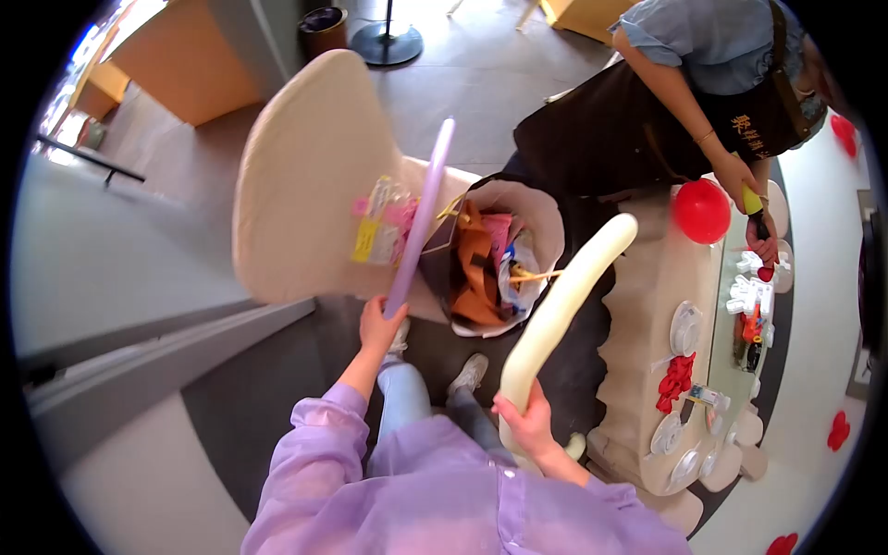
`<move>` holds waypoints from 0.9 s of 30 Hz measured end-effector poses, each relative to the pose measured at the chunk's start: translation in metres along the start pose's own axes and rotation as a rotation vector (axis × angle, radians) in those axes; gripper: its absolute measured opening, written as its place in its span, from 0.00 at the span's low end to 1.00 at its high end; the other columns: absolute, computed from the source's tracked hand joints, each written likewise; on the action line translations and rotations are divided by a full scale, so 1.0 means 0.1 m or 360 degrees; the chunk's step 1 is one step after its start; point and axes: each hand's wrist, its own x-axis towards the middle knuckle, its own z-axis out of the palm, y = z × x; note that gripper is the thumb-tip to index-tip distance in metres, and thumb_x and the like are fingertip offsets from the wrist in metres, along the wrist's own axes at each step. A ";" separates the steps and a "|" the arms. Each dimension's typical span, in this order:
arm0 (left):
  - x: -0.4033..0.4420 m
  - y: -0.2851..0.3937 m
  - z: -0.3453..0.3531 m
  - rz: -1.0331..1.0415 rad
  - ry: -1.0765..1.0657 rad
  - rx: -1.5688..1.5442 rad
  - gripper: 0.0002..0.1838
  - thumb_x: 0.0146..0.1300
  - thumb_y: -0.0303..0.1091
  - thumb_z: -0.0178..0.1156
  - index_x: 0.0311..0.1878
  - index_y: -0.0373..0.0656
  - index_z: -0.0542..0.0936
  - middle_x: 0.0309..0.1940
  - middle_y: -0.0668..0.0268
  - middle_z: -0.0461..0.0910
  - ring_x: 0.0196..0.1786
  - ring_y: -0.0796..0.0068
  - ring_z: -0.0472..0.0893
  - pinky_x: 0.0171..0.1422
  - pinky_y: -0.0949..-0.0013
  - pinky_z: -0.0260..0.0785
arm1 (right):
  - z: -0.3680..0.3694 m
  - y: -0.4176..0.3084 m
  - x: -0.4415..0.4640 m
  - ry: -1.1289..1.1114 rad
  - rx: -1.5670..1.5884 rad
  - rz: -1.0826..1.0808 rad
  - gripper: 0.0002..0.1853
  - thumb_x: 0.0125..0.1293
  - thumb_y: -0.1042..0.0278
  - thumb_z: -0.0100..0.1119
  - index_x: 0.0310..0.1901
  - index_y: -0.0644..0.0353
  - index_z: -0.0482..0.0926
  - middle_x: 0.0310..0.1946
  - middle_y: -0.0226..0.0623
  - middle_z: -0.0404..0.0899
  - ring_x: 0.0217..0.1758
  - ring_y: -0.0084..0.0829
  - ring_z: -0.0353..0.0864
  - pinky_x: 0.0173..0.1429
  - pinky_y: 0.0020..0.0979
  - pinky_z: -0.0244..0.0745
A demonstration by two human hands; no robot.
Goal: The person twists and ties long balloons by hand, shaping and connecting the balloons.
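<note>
My left hand [381, 324] is closed around the lower end of a long, slim lavender balloon [425, 208], which points up and away from me. In my right hand [529, 424] is a thicker, cream-coloured long balloon [569, 296], gripped near its lower end and bent to the right toward its tip. Part of it runs down behind my fingers, and a pale rounded end [575, 447] shows beside my wrist. Between the two balloons stands an open bag [546, 208] holding brown, pink and blue packets.
A beige chair [305, 176] carries clear packets [379, 222]. At right, a cloth-covered table [638, 342] holds plastic reels, red balloons and white parts. Across it, a person in an apron [601, 129] holds a yellow-and-black pump [753, 202] near a round red balloon [701, 211].
</note>
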 end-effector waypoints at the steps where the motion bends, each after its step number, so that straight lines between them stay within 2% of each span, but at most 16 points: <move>1: 0.20 -0.29 0.26 0.0003 0.0081 0.0240 0.35 0.45 0.53 0.69 0.53 0.41 0.73 0.48 0.53 0.77 0.50 0.54 0.77 0.52 0.58 0.70 | -0.01 -0.10 0.02 0.0023 0.0145 0.0052 0.22 0.59 0.69 0.62 0.53 0.65 0.67 0.36 0.34 0.76 0.36 0.23 0.77 0.42 0.26 0.74; 5: 0.67 -0.58 0.76 -0.0092 -0.0281 0.0298 0.35 0.45 0.50 0.68 0.54 0.41 0.71 0.45 0.52 0.78 0.49 0.51 0.78 0.50 0.56 0.70 | -0.04 -0.06 0.04 0.0187 0.0275 0.0047 0.24 0.60 0.69 0.61 0.55 0.65 0.64 0.36 0.36 0.75 0.36 0.25 0.78 0.42 0.27 0.76; 7: 0.69 -0.54 0.85 -0.0223 -0.0409 -0.0084 0.30 0.46 0.45 0.65 0.52 0.42 0.71 0.41 0.51 0.79 0.46 0.49 0.79 0.48 0.54 0.70 | -0.10 -0.04 0.00 0.0232 0.0323 0.0074 0.26 0.60 0.69 0.62 0.57 0.65 0.63 0.36 0.35 0.74 0.36 0.26 0.78 0.42 0.28 0.76; 8: 0.55 -0.54 0.81 -0.0209 -0.0314 -0.0194 0.25 0.47 0.41 0.63 0.49 0.42 0.72 0.38 0.51 0.80 0.43 0.49 0.80 0.46 0.54 0.71 | -0.13 -0.03 -0.02 0.0254 0.0296 0.0078 0.26 0.60 0.69 0.62 0.56 0.64 0.63 0.36 0.35 0.74 0.35 0.26 0.78 0.42 0.28 0.76; 10: 0.10 -0.57 0.57 -0.0028 -0.0178 -0.0262 0.23 0.46 0.39 0.64 0.46 0.43 0.73 0.38 0.51 0.80 0.43 0.50 0.79 0.46 0.56 0.71 | -0.22 -0.13 0.08 0.0235 0.0226 -0.0010 0.24 0.61 0.69 0.61 0.55 0.63 0.62 0.35 0.34 0.73 0.34 0.25 0.76 0.41 0.28 0.75; 12: -0.48 -0.22 0.01 0.0090 -0.0175 -0.0407 0.22 0.46 0.34 0.66 0.47 0.43 0.74 0.36 0.55 0.79 0.41 0.61 0.80 0.48 0.63 0.70 | -0.31 -0.30 0.25 0.0149 0.0343 -0.0191 0.30 0.61 0.72 0.56 0.63 0.62 0.57 0.34 0.35 0.72 0.32 0.27 0.76 0.39 0.29 0.74; 13: -0.74 0.07 -0.28 0.0074 -0.0191 -0.0502 0.22 0.47 0.34 0.67 0.46 0.40 0.74 0.35 0.60 0.79 0.40 0.68 0.79 0.48 0.67 0.70 | -0.35 -0.38 0.34 0.0146 0.0417 -0.0225 0.30 0.62 0.69 0.56 0.64 0.63 0.57 0.33 0.36 0.72 0.32 0.28 0.75 0.38 0.29 0.73; 15: -1.12 0.37 -0.63 0.0033 -0.0240 -0.0804 0.21 0.49 0.33 0.67 0.46 0.39 0.74 0.34 0.65 0.79 0.39 0.74 0.78 0.46 0.70 0.70 | -0.41 -0.65 0.49 -0.0131 0.0690 -0.0449 0.32 0.66 0.61 0.56 0.65 0.65 0.55 0.35 0.37 0.73 0.35 0.29 0.74 0.40 0.30 0.71; 17: -1.36 1.10 -1.00 0.0241 -0.0353 -0.1145 0.21 0.53 0.29 0.63 0.51 0.37 0.71 0.34 0.65 0.75 0.33 0.76 0.76 0.40 0.72 0.70 | -0.43 -1.04 0.53 -0.0484 0.0906 -0.0444 0.33 0.66 0.56 0.55 0.66 0.64 0.56 0.40 0.37 0.73 0.41 0.31 0.76 0.45 0.31 0.73; 18: -1.43 1.41 -1.09 0.0282 -0.0421 -0.1270 0.23 0.54 0.28 0.63 0.53 0.37 0.70 0.37 0.64 0.75 0.35 0.75 0.77 0.42 0.70 0.71 | -0.45 -1.15 0.56 -0.0657 0.1008 -0.0422 0.27 0.68 0.62 0.54 0.64 0.63 0.59 0.43 0.37 0.75 0.45 0.29 0.77 0.48 0.29 0.74; 20: -1.59 2.10 -1.22 0.0363 -0.0550 -0.1510 0.25 0.55 0.29 0.62 0.56 0.36 0.68 0.43 0.62 0.75 0.41 0.72 0.78 0.46 0.68 0.72 | -0.41 -1.45 0.51 -0.0873 0.1072 -0.0479 0.22 0.70 0.64 0.50 0.61 0.63 0.63 0.48 0.38 0.75 0.47 0.28 0.78 0.51 0.29 0.75; 21: -1.66 2.38 -1.22 0.0383 -0.0630 -0.1632 0.26 0.56 0.30 0.62 0.57 0.35 0.68 0.47 0.61 0.75 0.45 0.71 0.78 0.49 0.67 0.72 | -0.36 -1.54 0.51 -0.0881 0.1066 -0.0599 0.20 0.69 0.65 0.50 0.59 0.62 0.65 0.48 0.37 0.75 0.47 0.28 0.78 0.51 0.28 0.75; 23: -1.71 2.61 -1.16 0.0552 -0.0782 -0.1432 0.28 0.57 0.33 0.62 0.60 0.35 0.66 0.51 0.60 0.74 0.51 0.68 0.76 0.54 0.65 0.70 | -0.37 -1.88 0.30 -0.0723 0.0986 -0.0534 0.16 0.68 0.63 0.53 0.53 0.61 0.69 0.39 0.31 0.77 0.41 0.21 0.77 0.45 0.26 0.75; 24: -1.79 2.78 -1.18 0.0490 -0.0857 -0.1502 0.27 0.58 0.31 0.61 0.60 0.35 0.66 0.50 0.61 0.75 0.50 0.70 0.77 0.54 0.66 0.71 | -0.30 -1.95 0.33 -0.0575 0.1057 -0.0948 0.16 0.66 0.62 0.55 0.51 0.62 0.70 0.35 0.28 0.76 0.36 0.20 0.76 0.41 0.25 0.75; 25: -1.89 2.94 -1.19 0.0430 -0.0929 -0.1575 0.27 0.58 0.29 0.61 0.60 0.35 0.66 0.49 0.63 0.75 0.49 0.72 0.77 0.53 0.67 0.71 | -0.36 -2.07 0.31 -0.0620 0.1085 -0.0992 0.16 0.66 0.61 0.55 0.50 0.62 0.71 0.35 0.28 0.76 0.35 0.19 0.76 0.40 0.24 0.74; 27: -1.93 3.01 -1.30 0.0480 -0.0988 -0.1533 0.29 0.56 0.31 0.62 0.60 0.35 0.66 0.48 0.62 0.75 0.51 0.70 0.76 0.54 0.65 0.71 | -0.51 -2.38 0.11 -0.0738 0.1183 -0.1097 0.16 0.64 0.60 0.56 0.48 0.62 0.71 0.34 0.29 0.76 0.33 0.19 0.76 0.39 0.23 0.74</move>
